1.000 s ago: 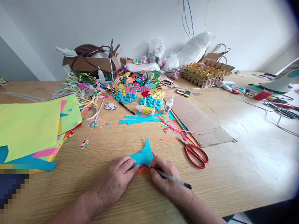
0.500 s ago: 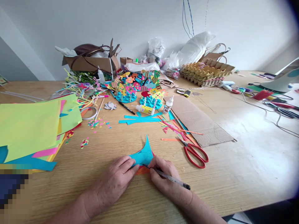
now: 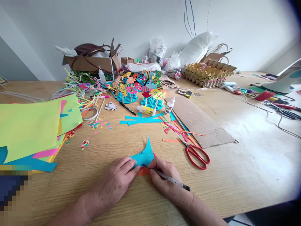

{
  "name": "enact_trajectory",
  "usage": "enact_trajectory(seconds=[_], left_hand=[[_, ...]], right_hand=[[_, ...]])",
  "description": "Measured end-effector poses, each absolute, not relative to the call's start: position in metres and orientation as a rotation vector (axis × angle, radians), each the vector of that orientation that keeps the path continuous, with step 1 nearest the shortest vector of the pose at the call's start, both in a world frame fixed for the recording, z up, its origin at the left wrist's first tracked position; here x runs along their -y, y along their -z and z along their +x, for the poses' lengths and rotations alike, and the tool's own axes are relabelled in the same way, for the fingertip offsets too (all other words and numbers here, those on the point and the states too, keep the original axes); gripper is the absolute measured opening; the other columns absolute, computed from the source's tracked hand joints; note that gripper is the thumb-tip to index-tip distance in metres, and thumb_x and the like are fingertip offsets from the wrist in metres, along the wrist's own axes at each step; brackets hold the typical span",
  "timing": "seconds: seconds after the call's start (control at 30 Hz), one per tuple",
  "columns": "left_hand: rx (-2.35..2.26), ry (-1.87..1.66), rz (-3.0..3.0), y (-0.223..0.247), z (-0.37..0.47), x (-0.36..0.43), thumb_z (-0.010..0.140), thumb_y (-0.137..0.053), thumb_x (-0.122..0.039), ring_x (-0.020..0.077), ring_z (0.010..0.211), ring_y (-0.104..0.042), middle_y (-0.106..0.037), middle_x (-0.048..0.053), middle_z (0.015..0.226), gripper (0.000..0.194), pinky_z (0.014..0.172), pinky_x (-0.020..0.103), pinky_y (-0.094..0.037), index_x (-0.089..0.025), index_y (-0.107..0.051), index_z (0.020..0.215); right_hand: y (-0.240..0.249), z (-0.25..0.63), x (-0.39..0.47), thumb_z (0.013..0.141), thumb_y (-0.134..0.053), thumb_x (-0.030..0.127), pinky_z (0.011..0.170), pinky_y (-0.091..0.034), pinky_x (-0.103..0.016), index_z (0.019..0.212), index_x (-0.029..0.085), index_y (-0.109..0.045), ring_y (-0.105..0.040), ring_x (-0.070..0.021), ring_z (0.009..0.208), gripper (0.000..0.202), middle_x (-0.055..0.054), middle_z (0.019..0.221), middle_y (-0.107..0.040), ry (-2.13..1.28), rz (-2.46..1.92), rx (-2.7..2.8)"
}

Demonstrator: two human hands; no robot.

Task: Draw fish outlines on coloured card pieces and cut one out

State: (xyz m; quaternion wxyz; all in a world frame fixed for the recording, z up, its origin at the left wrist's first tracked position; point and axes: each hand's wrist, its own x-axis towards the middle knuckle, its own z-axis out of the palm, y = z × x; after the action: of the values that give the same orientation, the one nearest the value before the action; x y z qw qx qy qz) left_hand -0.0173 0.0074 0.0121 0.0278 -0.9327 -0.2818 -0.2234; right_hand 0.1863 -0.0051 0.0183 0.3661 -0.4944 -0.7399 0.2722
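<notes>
In front of me a pointed piece of blue paper (image 3: 144, 157) lies on the table, with pink and orange paper (image 3: 142, 172) showing beneath its near edge. Pencil-like lines run across the blue. My left hand (image 3: 121, 174) holds the paper at its left side, fingers on top and thumb along the near edge. A pen (image 3: 172, 180) with a clear barrel and black end is gripped in my right hand (image 3: 166, 174), its tip on the blue paper. Red-handled scissors (image 3: 196, 155) rest to the right of that hand.
Coloured sheets (image 3: 30, 125) are stacked at left. Beyond the hands lie blue strips (image 3: 141, 119), two glue bottles (image 3: 169, 105) and paper fish on blue stands (image 3: 127, 99). A cardboard sheet (image 3: 199, 122) spans the right, with egg trays (image 3: 207, 73) behind.
The pen tip has shifted slightly up the blue paper, and its rear end has moved a little left. My left hand and the paper stay in place.
</notes>
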Motion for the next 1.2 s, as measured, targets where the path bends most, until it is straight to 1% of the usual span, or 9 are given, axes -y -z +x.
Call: enact_trajectory(seconds=[0.17,0.3,0.47,0.67,0.83,1.0,1.2], left_hand=[[0.866,0.694,-2.87,-0.0074,-0.0188,-0.0074,0.099,-0.028,-0.015,0.0221,0.097,-0.058,-0.063,0.009,0.098,0.036,0.083,0.037,-0.055,-0.013,-0.062,0.111],[0.892,0.691,-2.903,-0.0039,-0.019,-0.0078,0.099,-0.032,-0.015,0.0217,0.099,-0.057,-0.063,0.009,0.1,0.032,0.085,0.037,-0.054,-0.014,-0.061,0.112],[0.887,0.701,-2.898,-0.0051,-0.0186,-0.0076,0.097,-0.034,-0.012,0.022,0.098,-0.058,-0.063,0.009,0.099,0.031,0.085,0.038,-0.055,-0.013,-0.062,0.111],[0.887,0.687,-2.899,-0.006,-0.0189,-0.0072,0.098,-0.032,-0.012,0.0231,0.099,-0.057,-0.062,0.01,0.1,0.033,0.085,0.039,-0.054,-0.012,-0.062,0.111],[0.885,0.675,-2.9,-0.0093,-0.0174,-0.008,0.099,-0.03,-0.014,0.0226,0.095,-0.058,-0.063,0.009,0.097,0.035,0.081,0.038,-0.056,-0.012,-0.063,0.109],[0.892,0.671,-2.94,-0.0107,-0.0176,-0.0076,0.098,-0.035,-0.013,0.0235,0.098,-0.057,-0.063,0.01,0.1,0.03,0.084,0.04,-0.055,-0.011,-0.062,0.112],[0.911,0.64,-2.978,-0.0093,-0.0191,-0.0071,0.096,-0.038,-0.011,0.0237,0.1,-0.057,-0.062,0.01,0.102,0.03,0.085,0.04,-0.054,-0.012,-0.06,0.116]], right_hand=[[-0.0193,0.1875,0.0059,0.065,-0.041,0.008,0.045,-0.031,-0.019,0.066,0.021,-0.047,-0.042,-0.0095,0.044,0.014,0.006,0.052,-0.047,-0.678,-1.308,1.877],[-0.0226,0.1887,0.0061,0.067,-0.041,0.009,0.044,-0.031,-0.019,0.067,0.021,-0.049,-0.04,-0.0093,0.043,0.014,0.007,0.05,-0.044,-0.705,-1.32,1.856],[-0.0235,0.187,0.0057,0.07,-0.041,0.01,0.045,-0.032,-0.019,0.068,0.021,-0.049,-0.042,-0.0097,0.045,0.014,0.005,0.052,-0.047,-0.732,-1.292,1.876],[-0.0217,0.1858,0.0045,0.069,-0.041,0.009,0.045,-0.031,-0.019,0.066,0.021,-0.047,-0.041,-0.0099,0.043,0.014,0.005,0.052,-0.047,-0.688,-1.286,1.889],[-0.022,0.1875,0.0053,0.066,-0.04,0.009,0.045,-0.03,-0.02,0.065,0.021,-0.046,-0.04,-0.0097,0.044,0.013,0.006,0.051,-0.045,-0.7,-1.31,1.874],[-0.0246,0.1883,0.0066,0.066,-0.041,0.01,0.044,-0.029,-0.019,0.065,0.021,-0.047,-0.038,-0.0093,0.042,0.013,0.007,0.049,-0.041,-0.755,-1.347,1.826],[-0.0279,0.188,0.0054,0.068,-0.041,0.011,0.045,-0.032,-0.02,0.064,0.021,-0.048,-0.041,-0.0096,0.044,0.013,0.007,0.049,-0.044,-0.735,-1.391,1.791]])
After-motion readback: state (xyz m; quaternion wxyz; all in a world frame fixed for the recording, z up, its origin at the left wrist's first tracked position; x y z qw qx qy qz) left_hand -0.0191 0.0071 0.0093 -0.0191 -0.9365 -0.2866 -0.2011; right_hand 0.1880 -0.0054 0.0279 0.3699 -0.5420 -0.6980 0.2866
